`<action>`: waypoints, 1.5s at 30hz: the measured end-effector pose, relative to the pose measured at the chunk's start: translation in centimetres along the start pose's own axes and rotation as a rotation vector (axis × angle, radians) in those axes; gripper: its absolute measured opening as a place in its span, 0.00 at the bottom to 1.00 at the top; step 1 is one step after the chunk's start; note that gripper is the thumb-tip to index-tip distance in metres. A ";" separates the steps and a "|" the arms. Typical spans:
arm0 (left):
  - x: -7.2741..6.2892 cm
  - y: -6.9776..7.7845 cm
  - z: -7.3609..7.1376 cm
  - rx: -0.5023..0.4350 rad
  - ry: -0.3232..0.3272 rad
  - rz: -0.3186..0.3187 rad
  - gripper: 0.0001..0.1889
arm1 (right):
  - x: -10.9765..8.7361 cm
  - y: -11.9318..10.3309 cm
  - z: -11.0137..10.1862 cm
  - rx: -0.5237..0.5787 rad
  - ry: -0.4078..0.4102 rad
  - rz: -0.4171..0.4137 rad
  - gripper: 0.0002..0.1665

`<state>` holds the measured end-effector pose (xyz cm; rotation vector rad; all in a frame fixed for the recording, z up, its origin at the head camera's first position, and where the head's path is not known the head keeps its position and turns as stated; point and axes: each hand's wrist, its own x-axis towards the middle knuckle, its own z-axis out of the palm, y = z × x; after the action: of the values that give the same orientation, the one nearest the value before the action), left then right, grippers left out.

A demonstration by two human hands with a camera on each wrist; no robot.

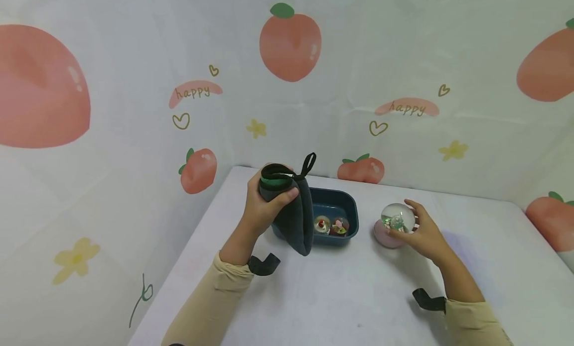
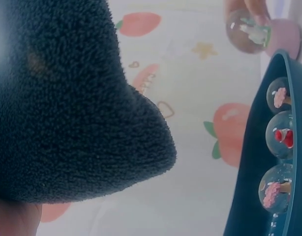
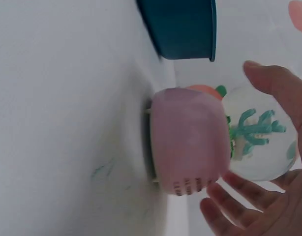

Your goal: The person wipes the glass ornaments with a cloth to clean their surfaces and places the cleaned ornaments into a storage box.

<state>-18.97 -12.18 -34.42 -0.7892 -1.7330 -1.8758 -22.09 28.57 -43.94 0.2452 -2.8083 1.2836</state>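
In the head view my left hand grips a dark grey-blue mitt-like cloth with black edging, a hanging loop and a green inside. It hangs partly over the blue bin, and its fuzzy face fills much of the left wrist view. To the right, my right hand holds the clear ball of a snow globe between thumb and fingers. This globe has a pink base, close to the table, and a teal branching figure inside.
The blue bin stands on the white table between my hands. Small globes with figures lie in it, one with a red figure and others with pink ones. Behind the table hangs a peach-printed backdrop.
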 end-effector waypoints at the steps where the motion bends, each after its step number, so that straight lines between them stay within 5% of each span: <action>1: 0.0 0.0 0.0 0.000 -0.002 0.000 0.31 | 0.0 0.2 0.1 0.008 -0.012 0.006 0.62; 10: -0.2 -0.4 0.2 -0.008 -0.021 -0.005 0.31 | -0.4 1.7 0.4 0.039 -0.079 0.084 0.54; 17: -0.3 -0.7 0.4 -0.005 -0.027 -0.009 0.30 | -0.5 2.6 0.9 0.057 -0.114 0.082 0.62; 21: -0.4 -0.9 0.5 -0.004 -0.032 -0.018 0.30 | -0.8 3.0 1.2 0.082 -0.108 0.074 0.56; 26: -0.5 -1.0 0.5 -0.007 -0.038 -0.029 0.30 | -1.0 3.4 1.7 0.054 -0.049 0.077 0.44; 33: -0.7 -1.1 0.6 -0.009 -0.031 -0.028 0.32 | -1.2 3.0 2.3 0.063 0.096 0.105 0.40; 39: -0.5 -1.0 0.7 0.005 -0.033 -0.011 0.34 | -1.2 0.5 1.4 0.195 0.273 0.092 0.34; 45: -0.5 -1.0 0.5 0.020 -0.030 -0.023 0.35 | -1.5 -3.1 0.3 0.267 0.322 0.012 0.33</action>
<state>-19.24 -11.60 -35.53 -0.7964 -1.7835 -1.8682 -20.14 26.58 -41.99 0.0248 -2.3764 1.5427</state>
